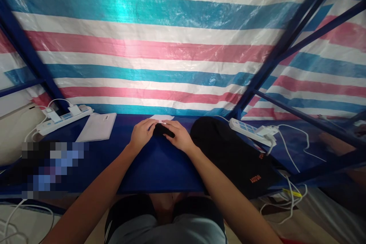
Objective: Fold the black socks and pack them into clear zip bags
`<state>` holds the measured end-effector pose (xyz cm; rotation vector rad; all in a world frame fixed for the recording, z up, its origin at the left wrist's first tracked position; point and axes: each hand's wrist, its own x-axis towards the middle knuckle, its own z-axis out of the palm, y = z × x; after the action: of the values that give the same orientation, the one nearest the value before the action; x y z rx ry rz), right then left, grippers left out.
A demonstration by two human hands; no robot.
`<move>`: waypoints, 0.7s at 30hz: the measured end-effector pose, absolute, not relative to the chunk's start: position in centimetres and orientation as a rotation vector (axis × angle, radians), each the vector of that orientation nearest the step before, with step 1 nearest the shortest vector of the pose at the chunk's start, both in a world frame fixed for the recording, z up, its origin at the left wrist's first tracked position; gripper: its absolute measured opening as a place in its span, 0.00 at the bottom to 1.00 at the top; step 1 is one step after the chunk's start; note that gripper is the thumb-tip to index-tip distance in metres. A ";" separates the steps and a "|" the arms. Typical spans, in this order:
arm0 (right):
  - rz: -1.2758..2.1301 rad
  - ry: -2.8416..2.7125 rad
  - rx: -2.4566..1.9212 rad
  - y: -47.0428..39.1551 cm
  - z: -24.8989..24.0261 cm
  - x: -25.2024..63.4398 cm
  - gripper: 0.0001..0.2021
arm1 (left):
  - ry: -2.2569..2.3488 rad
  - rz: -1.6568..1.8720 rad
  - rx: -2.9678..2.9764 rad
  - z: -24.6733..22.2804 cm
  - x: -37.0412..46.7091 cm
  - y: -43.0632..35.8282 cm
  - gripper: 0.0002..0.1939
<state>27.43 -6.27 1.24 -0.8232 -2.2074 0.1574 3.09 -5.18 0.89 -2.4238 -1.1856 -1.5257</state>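
Note:
Both my hands are together over the middle of the blue desktop (pixel 156 167), toward its back edge. Between them is a small, dark black item (pixel 161 131), soft-looking, whose kind I cannot make out. My left hand (pixel 143 132) has its fingers curled against the item's left side. With the thumb across the front and the fingers over the top, my right hand (pixel 178 135) grips its right side. A white sheet of paper (pixel 162 117) shows just behind the fingertips. Whether the fingers pinch the paper too is hidden.
A white envelope (pixel 98 127) and a power strip (pixel 65 120) with plugs lie left. To the right are a black cloth bag (pixel 228 152) with orange lettering and another power strip (pixel 251 131) with trailing cables. Blue metal posts and a striped tarp (pixel 154 49) enclose the desk.

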 end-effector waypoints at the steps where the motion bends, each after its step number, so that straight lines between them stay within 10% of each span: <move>1: 0.152 -2.217 -0.830 -6.3 1.3 27.4 0.33 | -1.189 -1.514 -2.413 0.8 3.0 -5.1 0.13; 21: 0.082 -2.268 -0.895 -6.6 1.4 27.1 0.30 | -0.948 -1.411 -2.609 1.6 3.2 -5.4 0.15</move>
<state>27.12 -6.59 1.38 -0.8949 -2.2679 0.0820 3.19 -5.37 1.56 -2.6090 -0.9478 -1.4110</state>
